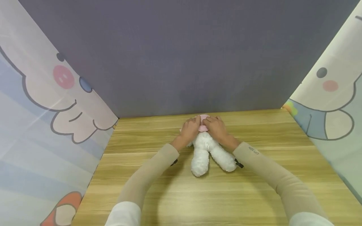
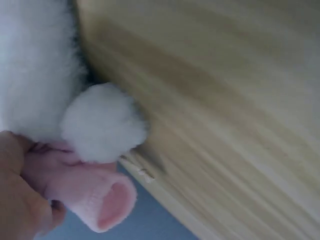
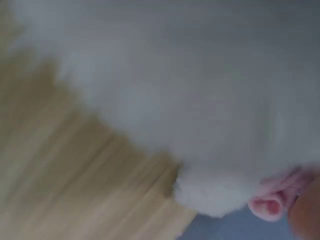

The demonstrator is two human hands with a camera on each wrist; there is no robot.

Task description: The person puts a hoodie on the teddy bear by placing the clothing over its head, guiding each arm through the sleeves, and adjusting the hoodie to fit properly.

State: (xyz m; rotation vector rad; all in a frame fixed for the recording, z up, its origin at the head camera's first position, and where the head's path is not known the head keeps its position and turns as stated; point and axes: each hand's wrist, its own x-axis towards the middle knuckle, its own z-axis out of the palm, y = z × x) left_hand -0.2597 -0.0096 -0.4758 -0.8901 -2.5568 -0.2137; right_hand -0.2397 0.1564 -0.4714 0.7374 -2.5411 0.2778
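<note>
A white plush toy lies on the wooden table with its two legs toward me. Small pink doll clothing covers its far end. My left hand grips the left side of this cloth, and my right hand pinches it from the right, close beside the left. In the left wrist view a short pink sleeve hangs with its opening showing, beside a round white paw. The right wrist view has another pink sleeve opening near a white paw. The toy's head is not visible.
The wood-grain table ends at a grey panel just beyond the hands. Cartoon-printed curtains flank it on the left and right. A small white tag sits on the plush toy.
</note>
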